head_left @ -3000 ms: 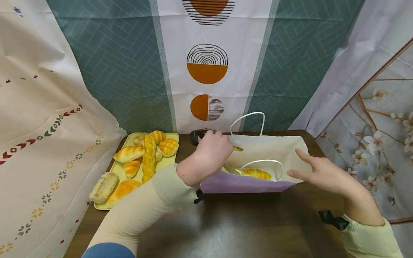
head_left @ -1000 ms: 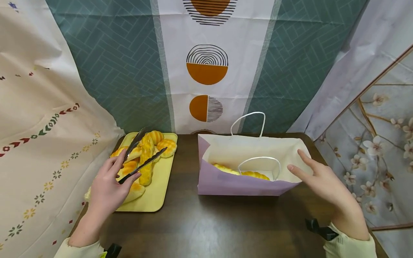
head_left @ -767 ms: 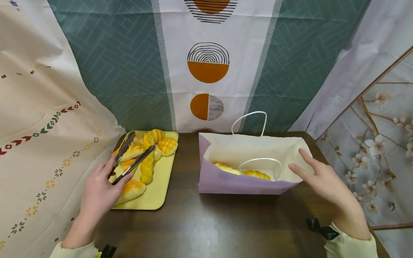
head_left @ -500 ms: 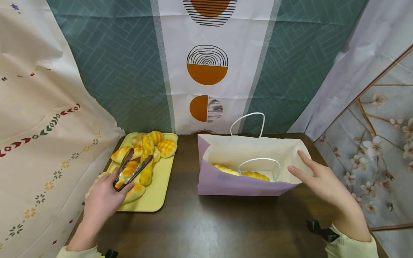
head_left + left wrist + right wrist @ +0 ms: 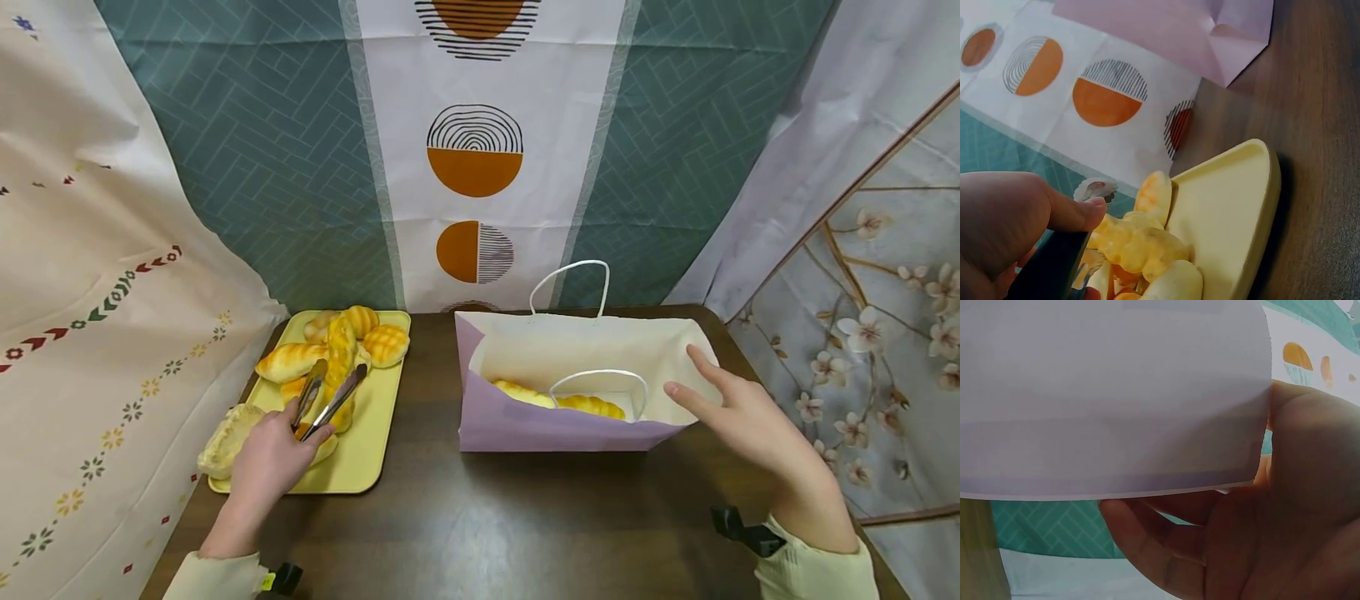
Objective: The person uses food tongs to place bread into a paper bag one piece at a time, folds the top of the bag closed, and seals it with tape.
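My left hand (image 5: 273, 458) holds black-handled metal tongs (image 5: 341, 400) over the yellow tray (image 5: 375, 450). The tongs are spread, one arm on each side of the long knobbly bread (image 5: 341, 337). A plain loaf (image 5: 292, 361), a scored round bun (image 5: 386, 345) and a striped bun (image 5: 362, 320) lie around it, and a pale hollowed bread (image 5: 228, 442) sits at the tray's near left. My right hand (image 5: 757, 421) grips the right side rim of a lilac paper bag (image 5: 555, 433), thumb and index finger over the edge. Two breads (image 5: 592, 406) show inside the bag.
White cord handles (image 5: 570, 267) stand up from both long sides of the bag. Brown tabletop (image 5: 420, 400) lies between tray and bag. Patterned cloth (image 5: 300, 167) hangs behind the table, with more cloth (image 5: 90, 333) close along the left.
My left hand has drawn the tongs out of the bag and moved left to the tray, then shifted slightly right so they straddle the knobbly bread. My right hand stays at the bag's rim.
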